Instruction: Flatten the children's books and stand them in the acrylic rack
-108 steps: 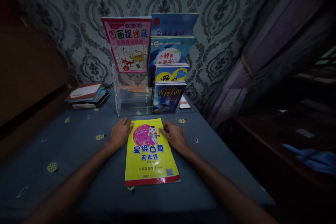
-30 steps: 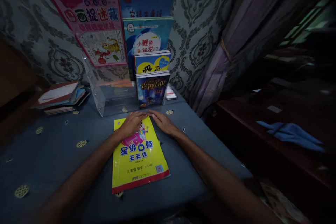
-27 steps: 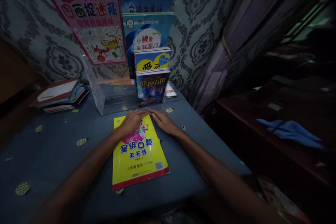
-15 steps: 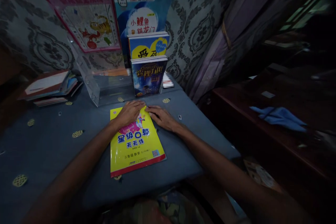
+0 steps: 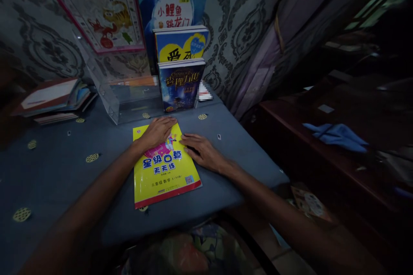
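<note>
A yellow workbook [image 5: 164, 172] with a red bottom edge lies flat on the blue-grey tablecloth [image 5: 64, 172]. My left hand [image 5: 158, 131] rests palm down on the top of its cover, fingers stretched out together. My right hand [image 5: 201, 152] lies flat at the book's right edge, fingers extended and touching the cover. Neither hand grips anything. Just behind the workbook stands a clear acrylic book stand [image 5: 125, 103].
The stand holds a dark blue book [image 5: 180, 86], a yellow-and-blue book [image 5: 180, 45], a light blue book [image 5: 172, 4] and a pink puzzle book [image 5: 100, 13]. A pile of books [image 5: 53, 101] lies at the left. Curtain [image 5: 274, 38] and dark bench with blue cloth [image 5: 335, 135] are right.
My left hand slid from the book's left edge onto its top. My right hand has drawn back along the right edge. The view has tilted down and closer.
</note>
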The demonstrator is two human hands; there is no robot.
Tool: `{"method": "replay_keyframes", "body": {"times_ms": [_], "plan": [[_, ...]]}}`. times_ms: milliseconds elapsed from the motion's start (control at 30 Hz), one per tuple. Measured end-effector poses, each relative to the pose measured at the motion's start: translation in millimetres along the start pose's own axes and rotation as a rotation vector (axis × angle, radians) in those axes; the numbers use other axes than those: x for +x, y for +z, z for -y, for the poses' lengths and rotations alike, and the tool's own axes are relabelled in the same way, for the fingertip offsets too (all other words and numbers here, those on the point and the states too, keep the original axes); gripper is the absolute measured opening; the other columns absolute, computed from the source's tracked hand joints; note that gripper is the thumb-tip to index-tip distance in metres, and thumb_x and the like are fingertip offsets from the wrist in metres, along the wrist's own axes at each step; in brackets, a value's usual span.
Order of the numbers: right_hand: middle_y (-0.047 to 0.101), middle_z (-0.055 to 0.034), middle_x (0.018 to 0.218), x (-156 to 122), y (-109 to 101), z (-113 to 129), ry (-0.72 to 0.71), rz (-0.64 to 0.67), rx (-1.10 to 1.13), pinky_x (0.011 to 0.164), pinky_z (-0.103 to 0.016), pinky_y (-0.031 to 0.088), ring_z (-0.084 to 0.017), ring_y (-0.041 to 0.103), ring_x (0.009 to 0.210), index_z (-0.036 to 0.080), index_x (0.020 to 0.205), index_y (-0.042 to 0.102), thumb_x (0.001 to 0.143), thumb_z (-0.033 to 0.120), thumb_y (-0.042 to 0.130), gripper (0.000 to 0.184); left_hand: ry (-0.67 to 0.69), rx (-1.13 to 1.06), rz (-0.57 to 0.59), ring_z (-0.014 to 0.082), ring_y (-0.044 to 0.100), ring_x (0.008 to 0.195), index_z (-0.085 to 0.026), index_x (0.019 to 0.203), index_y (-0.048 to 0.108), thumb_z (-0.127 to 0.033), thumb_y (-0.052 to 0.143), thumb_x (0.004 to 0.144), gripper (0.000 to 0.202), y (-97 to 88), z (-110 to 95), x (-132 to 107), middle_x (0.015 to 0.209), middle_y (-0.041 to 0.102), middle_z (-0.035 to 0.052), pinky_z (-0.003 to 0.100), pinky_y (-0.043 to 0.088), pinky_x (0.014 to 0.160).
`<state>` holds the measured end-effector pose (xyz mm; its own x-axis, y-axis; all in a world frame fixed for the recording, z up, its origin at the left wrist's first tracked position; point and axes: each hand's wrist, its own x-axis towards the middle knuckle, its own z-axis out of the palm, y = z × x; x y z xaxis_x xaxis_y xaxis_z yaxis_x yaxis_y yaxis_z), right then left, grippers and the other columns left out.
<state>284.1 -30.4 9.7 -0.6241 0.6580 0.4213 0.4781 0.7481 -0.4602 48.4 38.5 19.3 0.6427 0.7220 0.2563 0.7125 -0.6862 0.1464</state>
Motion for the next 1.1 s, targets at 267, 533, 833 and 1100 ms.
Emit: {"method": "replay_keyframes", "body": {"times_ms": [267, 533, 833, 1100], "plan": [[0.068, -0.0116, 0.129, -39, -14, 29, 0.018, 0.053, 0.065, 0.105, -0.052, 0.049, -0.027, 0.054, 0.131, 0.019, 0.125, 0.066, 0.098, 0.021, 0.051, 0.031, -0.029, -0.002, 0.020, 0.0242, 0.048, 0.135, -0.019, 0.139, 0.054, -0.022, 0.038, 0.099, 0.043, -0.9, -1, 0, 0.145, 0.055, 0.0083, 0.045, 0.037, 0.108], [0.064, -0.0098, 0.135, -67, -28, 45, 0.039, 0.113, 0.201, 0.110, -0.051, 0.043, -0.024, 0.051, 0.135, 0.024, 0.125, 0.066, 0.097, 0.022, 0.054, 0.031, -0.007, 0.039, 0.031, 0.0261, 0.045, 0.137, -0.016, 0.137, 0.055, -0.020, 0.039, 0.099, 0.041, -5.2, -6, 0, 0.144, 0.055, 0.0098, 0.046, 0.037, 0.108], [0.058, -0.0101, 0.142, -69, -36, 42, 0.071, 0.193, 0.311, 0.115, -0.053, 0.035, -0.024, 0.047, 0.138, 0.023, 0.126, 0.065, 0.090, 0.022, 0.065, 0.036, 0.126, -0.062, 0.033, 0.0239, 0.061, 0.088, -0.015, 0.097, 0.064, -0.017, 0.038, 0.098, 0.025, -36.9, -83, -29, 0.094, 0.065, 0.0109, 0.038, 0.051, 0.079], [0.061, -0.0088, 0.139, -70, -34, 42, 0.088, 0.164, 0.305, 0.112, -0.053, 0.039, -0.023, 0.050, 0.135, 0.024, 0.122, 0.065, 0.089, 0.021, 0.067, 0.033, 0.189, -0.049, 0.054, 0.0276, 0.059, 0.100, -0.016, 0.106, 0.060, -0.039, 0.051, 0.097, 0.027, -32.7, -140, -80, 0.105, 0.065, 0.0108, 0.044, 0.052, 0.086]]}}
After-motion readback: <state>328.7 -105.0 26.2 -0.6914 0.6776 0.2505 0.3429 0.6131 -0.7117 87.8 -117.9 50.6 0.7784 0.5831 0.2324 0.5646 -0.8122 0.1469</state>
